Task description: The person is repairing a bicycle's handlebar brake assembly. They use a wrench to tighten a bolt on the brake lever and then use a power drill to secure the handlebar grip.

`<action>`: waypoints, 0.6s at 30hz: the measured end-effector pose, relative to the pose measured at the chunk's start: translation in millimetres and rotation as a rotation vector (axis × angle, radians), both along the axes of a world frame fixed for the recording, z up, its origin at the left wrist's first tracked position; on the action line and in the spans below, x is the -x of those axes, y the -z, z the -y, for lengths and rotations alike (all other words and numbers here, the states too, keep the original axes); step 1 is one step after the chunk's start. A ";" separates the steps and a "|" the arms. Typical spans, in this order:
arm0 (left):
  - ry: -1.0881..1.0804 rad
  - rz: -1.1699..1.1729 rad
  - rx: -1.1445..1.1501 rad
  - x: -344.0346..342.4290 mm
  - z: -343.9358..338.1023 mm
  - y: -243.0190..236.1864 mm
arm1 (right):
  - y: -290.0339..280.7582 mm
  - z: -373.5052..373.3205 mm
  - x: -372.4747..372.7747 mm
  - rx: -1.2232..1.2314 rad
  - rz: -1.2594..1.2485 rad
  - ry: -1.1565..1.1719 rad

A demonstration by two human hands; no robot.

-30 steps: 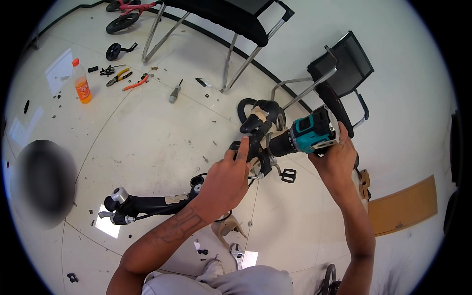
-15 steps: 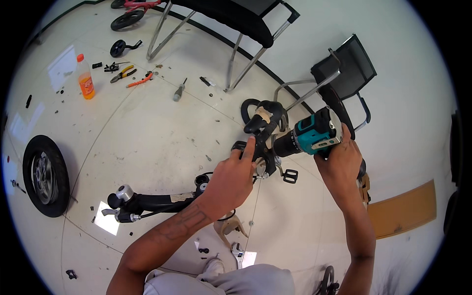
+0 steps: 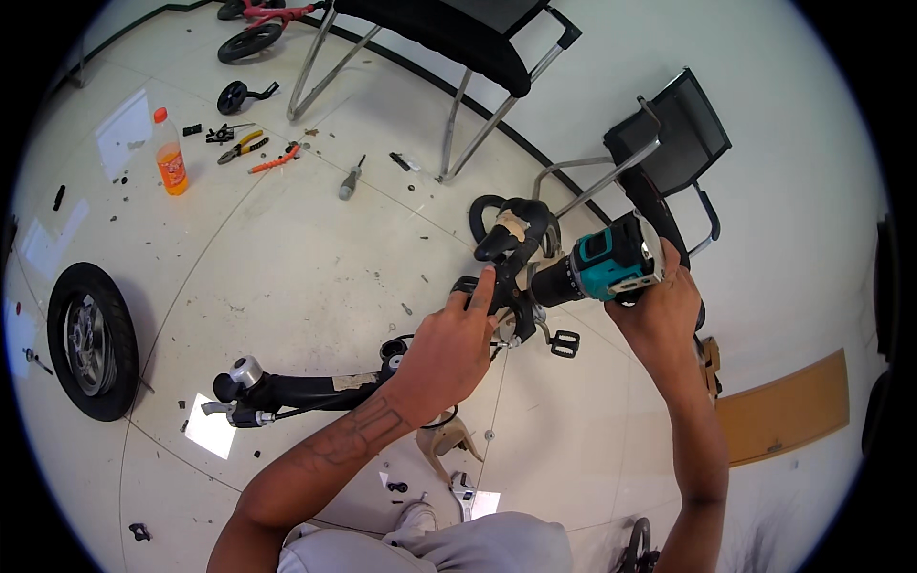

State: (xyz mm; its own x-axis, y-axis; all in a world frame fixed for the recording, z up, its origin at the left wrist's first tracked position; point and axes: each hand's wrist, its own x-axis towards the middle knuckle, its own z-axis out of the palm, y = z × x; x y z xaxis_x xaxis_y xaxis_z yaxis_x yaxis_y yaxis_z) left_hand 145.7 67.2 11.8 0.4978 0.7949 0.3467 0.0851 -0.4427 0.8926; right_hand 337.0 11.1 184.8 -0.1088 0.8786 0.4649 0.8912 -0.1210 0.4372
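Note:
My right hand is closed round the grip of a teal and black cordless drill, held sideways. The drill's black chuck points left, against or very close to a small bicycle's black frame; the tip is hidden. Over that frame my left hand is closed, its index finger stretched along it. A worn black saddle lies just beyond the fingertips. The handlebar, with a silver bell, reaches out left of my left forearm. Right of the frame shows a black pedal, and below my left hand a beige fork.
A loose wheel stands at the left. Farther off on the floor are an orange drink bottle, yellow-handled pliers, a screwdriver and a training wheel. Two black chairs stand behind, near a wall. Small parts lie scattered about.
The view has shifted very slightly. Both hands and the drill keep almost the same place against the bicycle frame.

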 end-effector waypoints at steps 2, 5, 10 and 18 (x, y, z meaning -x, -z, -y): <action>-0.008 -0.012 -0.018 0.3 -0.1 -0.3 | 0.7 1.3 1.7 -0.014 0.019 -0.014; -0.007 -0.023 -0.021 0.8 0.3 -0.3 | 1.9 3.1 2.4 -0.005 0.020 0.023; 0.008 -0.017 -0.005 2.0 0.6 0.2 | 2.5 2.2 -3.1 0.014 -0.014 0.029; 0.002 -0.036 -0.012 1.4 -0.2 -0.5 | 3.8 5.5 -8.9 0.042 -0.044 0.031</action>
